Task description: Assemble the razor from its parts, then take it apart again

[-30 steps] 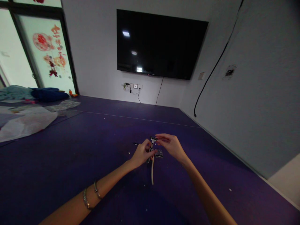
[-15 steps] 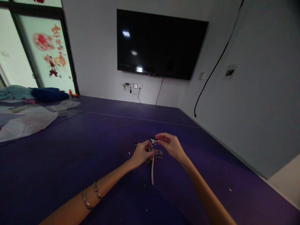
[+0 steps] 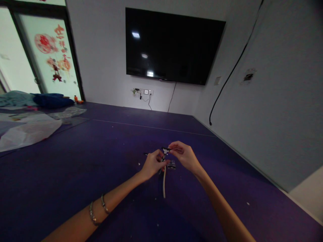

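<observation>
Near the middle of the view, my left hand (image 3: 151,165) is closed around the shaft of a small T-shaped tool (image 3: 165,152), with a dark head and a pale neck, rather like a razor. The fingertips of my right hand (image 3: 183,154) pinch the right end of its dark head. Below my left fingers a thin cream-coloured cord or strip (image 3: 164,183) runs down towards me; whether I hold it is unclear. A small clear case (image 3: 171,164) with dark parts lies just under my hands. My fingers hide most of the shaft.
The purple surface (image 3: 101,161) carries small white scraps and a small dark piece (image 3: 145,154) left of my hands. White plastic sheeting (image 3: 32,131) and blue cloth (image 3: 52,100) lie far left. A black cable (image 3: 227,79) hangs at the right wall, and a television (image 3: 174,45) is mounted ahead.
Both hands keep the same hold on the T-shaped tool. My right hand has shifted very slightly up; the view has tilted a little. Otherwise things look the same.
</observation>
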A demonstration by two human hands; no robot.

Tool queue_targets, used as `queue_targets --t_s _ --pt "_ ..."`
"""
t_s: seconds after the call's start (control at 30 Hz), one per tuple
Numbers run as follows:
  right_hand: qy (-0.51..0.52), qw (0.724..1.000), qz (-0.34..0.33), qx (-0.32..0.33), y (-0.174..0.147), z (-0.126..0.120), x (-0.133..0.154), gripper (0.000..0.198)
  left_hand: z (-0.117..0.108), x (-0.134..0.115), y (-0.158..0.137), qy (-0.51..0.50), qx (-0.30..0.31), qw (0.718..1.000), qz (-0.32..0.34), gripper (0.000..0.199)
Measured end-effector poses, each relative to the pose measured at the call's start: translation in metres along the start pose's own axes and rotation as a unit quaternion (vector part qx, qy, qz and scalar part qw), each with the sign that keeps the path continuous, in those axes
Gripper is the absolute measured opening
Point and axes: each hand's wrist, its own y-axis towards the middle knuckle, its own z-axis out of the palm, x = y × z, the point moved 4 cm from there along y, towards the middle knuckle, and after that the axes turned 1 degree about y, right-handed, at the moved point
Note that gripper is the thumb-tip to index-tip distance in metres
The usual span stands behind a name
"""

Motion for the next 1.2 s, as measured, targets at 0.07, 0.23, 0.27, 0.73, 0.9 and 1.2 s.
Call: queue_targets --t_s 0.07,0.23,0.27,0.73,0.9,1.2 --pt "-0.004 1.000 0.000 -0.001 0.000 0.000 0.001 0.011 0.000 -0.001 0.000 -0.003 -0.008 1.000 -0.005 0.032" --pt "-0.012 1.000 0.000 -0.006 0.000 0.000 0.004 0.010 0.000 -0.002 0.000 0.008 -0.025 1.000 -0.010 0.034" --pt "-0.014 1.000 0.000 -0.007 0.000 0.000 0.004 0.010 0.000 -0.002 0.000 0.013 -0.028 0.999 -0.011 0.034" --pt "0.001 1.000 -0.012 -0.003 -0.001 0.002 0.005 0.007 0.000 0.002 0.001 0.021 -0.047 0.999 -0.019 0.032" --pt "0.045 0.999 0.003 -0.028 0.000 0.002 0.001 0.020 -0.002 -0.001 0.002 -0.025 -0.048 0.998 -0.012 0.035" --pt "0.016 0.997 0.036 -0.070 0.001 -0.012 -0.007 0.031 -0.019 -0.010 0.011 -0.074 -0.085 0.993 -0.034 0.027"
